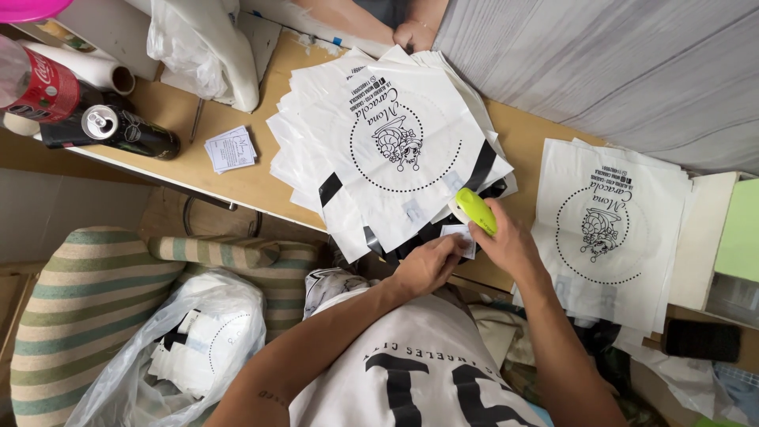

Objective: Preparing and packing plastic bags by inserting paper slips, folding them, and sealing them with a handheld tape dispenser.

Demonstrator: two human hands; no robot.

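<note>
A lime-green plastic stapler is being gripped by the right hand at the bag stack's five o'clock edge; the small white paper slip (light, limp, probably best pinched at its edge) is being pinched by the left hand against the stacked white printed plastic bags.

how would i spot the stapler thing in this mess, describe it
Start at the wooden table and find the big fanned stack of white printed bags in its middle. At that stack's near edge, the right hand grips a small stapler. It is the only bright lime-green thing among the white bags.
</note>
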